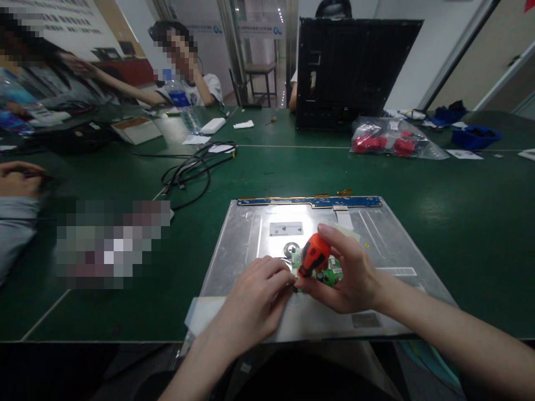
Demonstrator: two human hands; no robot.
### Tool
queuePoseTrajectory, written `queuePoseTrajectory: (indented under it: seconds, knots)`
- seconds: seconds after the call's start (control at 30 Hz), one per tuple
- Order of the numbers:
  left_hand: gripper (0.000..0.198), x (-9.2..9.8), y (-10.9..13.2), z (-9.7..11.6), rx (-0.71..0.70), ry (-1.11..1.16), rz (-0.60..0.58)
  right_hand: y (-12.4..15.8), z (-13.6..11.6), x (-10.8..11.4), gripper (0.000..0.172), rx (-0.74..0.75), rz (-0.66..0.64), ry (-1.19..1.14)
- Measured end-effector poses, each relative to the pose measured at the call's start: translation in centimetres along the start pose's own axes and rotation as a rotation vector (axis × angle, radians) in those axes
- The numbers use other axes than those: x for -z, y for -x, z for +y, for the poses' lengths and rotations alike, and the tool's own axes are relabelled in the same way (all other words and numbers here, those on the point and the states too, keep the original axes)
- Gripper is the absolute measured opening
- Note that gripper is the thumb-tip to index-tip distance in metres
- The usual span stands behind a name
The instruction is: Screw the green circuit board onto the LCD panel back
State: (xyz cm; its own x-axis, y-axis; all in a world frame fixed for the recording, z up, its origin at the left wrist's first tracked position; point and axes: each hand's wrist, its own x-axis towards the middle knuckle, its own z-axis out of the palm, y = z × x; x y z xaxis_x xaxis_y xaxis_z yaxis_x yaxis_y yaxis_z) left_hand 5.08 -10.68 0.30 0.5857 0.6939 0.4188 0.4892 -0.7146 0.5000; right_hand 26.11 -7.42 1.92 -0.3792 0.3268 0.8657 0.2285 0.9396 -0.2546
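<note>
A metal-backed display panel (246, 245) lies flat on the table in front of me, a blue circuit strip (276, 202) along its far edge. On its middle sits a small green circuit board (334, 273), partly covered by my hands. My right hand (353, 273) grips an orange and black screwdriver (316, 252) by the handle, tilted with its lower end toward the board's near left corner. There my left hand (263, 292) rests on the panel, fingers bent together at the board's edge. Whatever its fingertips hold, and the screwdriver's tip, are hidden.
Coiled black cables (188, 172) lie to the left, near a water bottle (184, 106). Across the table stands a large black panel (355, 72), with a plastic bag of red parts (393, 139) before it. A blue bowl (476, 136) is farther right. Other people sit left and opposite.
</note>
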Motion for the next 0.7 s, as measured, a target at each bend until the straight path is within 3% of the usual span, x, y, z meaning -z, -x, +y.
queuePoseTrajectory:
  seconds: [0.3, 0.7]
  knots:
    - [0.019, -0.02, 0.19, -0.17, 0.014, -0.009, -0.03, 0.39, -0.07, 0.28, 0.085, -0.022, -0.044, -0.075]
    - [0.019, 0.06, 0.16, -0.17, 0.011, -0.013, -0.023, -0.16, -0.11, 0.06, 0.075, 0.021, 0.017, 0.03]
